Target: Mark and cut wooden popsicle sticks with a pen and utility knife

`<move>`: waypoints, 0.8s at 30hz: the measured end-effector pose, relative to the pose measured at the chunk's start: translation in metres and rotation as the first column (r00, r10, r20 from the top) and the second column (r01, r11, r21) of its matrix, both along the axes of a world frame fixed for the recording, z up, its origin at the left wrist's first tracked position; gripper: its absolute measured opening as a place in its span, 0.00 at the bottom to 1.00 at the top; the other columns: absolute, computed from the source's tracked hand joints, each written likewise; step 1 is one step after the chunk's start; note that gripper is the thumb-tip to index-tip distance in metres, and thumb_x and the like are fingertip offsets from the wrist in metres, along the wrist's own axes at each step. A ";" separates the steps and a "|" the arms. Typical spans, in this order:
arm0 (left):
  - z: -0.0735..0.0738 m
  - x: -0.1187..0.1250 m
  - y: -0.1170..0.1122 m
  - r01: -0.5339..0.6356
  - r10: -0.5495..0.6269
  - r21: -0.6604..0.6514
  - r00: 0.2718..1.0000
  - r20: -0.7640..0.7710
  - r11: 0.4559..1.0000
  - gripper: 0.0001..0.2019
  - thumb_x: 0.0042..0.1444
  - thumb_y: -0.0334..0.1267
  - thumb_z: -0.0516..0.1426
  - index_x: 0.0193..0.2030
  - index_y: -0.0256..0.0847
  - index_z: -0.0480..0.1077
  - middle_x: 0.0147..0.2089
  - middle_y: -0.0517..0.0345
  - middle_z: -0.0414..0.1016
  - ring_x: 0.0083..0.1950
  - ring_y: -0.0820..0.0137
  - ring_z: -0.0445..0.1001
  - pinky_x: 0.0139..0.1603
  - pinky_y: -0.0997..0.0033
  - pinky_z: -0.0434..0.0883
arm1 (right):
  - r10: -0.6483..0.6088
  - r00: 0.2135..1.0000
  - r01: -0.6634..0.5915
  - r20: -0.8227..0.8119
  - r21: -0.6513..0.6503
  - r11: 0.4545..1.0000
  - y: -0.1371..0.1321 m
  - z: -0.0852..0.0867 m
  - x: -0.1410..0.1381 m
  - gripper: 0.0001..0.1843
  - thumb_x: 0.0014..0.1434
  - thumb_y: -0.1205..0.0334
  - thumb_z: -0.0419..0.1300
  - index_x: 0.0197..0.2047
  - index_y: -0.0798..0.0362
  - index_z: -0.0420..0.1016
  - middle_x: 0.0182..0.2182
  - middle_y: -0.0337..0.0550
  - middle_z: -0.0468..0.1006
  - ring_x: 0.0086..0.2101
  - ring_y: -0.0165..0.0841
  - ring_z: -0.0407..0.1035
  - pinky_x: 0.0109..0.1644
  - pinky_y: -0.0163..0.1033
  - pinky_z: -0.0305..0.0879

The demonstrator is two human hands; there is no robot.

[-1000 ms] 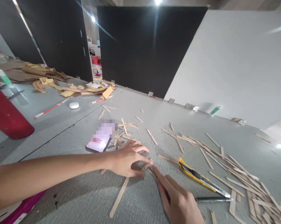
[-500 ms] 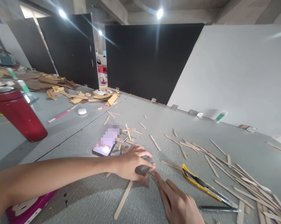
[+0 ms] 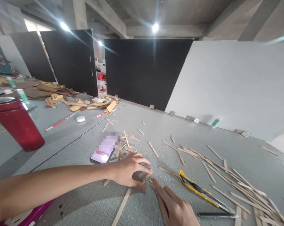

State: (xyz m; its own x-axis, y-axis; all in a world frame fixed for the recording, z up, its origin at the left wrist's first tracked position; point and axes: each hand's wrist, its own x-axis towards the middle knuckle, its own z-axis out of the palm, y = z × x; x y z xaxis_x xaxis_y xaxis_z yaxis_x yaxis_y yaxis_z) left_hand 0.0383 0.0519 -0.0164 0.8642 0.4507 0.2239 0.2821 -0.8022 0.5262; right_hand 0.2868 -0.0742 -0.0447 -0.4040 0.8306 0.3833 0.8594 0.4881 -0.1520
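Hands: two, both bare, meeting near the front edge of the grey table (image 3: 161, 125).
Left hand (image 3: 128, 171): reaching in from the left, fingers curved and spread, thumb and fingertips pinching a short wooden stick (image 3: 147, 176).
Right hand (image 3: 177, 207): coming up from the bottom edge, forefinger stretched out flat with its tip touching the same short stick; other fingers half bent, holding nothing visible.
Short stick: one, lying on the table between the two hands, slightly tilted.
Long stick (image 3: 121, 207): one, flat on the table just below the left hand, apart from it.
Loose sticks (image 3: 226, 179): too many to count, scattered to the right and behind the hands.
Utility knife (image 3: 198, 191): one, yellow and black, just right of the right hand, not touched.
Pen (image 3: 216, 215): one, dark, lying near the knife tip.
Phone (image 3: 103, 152): one, screen lit, just behind the left hand.
Red tumbler (image 3: 17, 124): one, upright at far left, well apart.
White small case (image 3: 80, 119): one, behind the phone.
Red-white pencil (image 3: 59, 122): one, near the case.
Cardboard scraps (image 3: 62, 95): a heap at the far left edge.
Pink object (image 3: 26, 216): one, under the left forearm, partly hidden.
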 end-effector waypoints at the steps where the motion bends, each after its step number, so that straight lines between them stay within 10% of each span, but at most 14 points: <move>1: 0.000 0.000 0.000 -0.002 0.002 0.001 1.000 0.002 1.000 0.29 0.57 0.59 0.67 0.64 0.55 0.75 0.70 0.50 0.69 0.72 0.45 0.59 0.70 0.37 0.55 | 0.000 1.000 0.000 0.000 0.001 1.000 0.000 0.000 0.000 0.25 0.77 0.64 0.44 0.70 0.45 0.69 0.33 0.42 0.80 0.26 0.33 0.80 0.30 0.32 0.74; 24: 0.001 -0.006 0.004 0.043 -0.043 -0.001 0.998 -0.050 0.999 0.29 0.62 0.60 0.62 0.67 0.57 0.71 0.73 0.52 0.65 0.74 0.45 0.56 0.70 0.34 0.55 | 0.024 0.999 -0.025 0.043 0.026 0.999 0.000 0.001 -0.001 0.24 0.76 0.64 0.44 0.69 0.50 0.69 0.31 0.40 0.79 0.24 0.33 0.80 0.27 0.33 0.74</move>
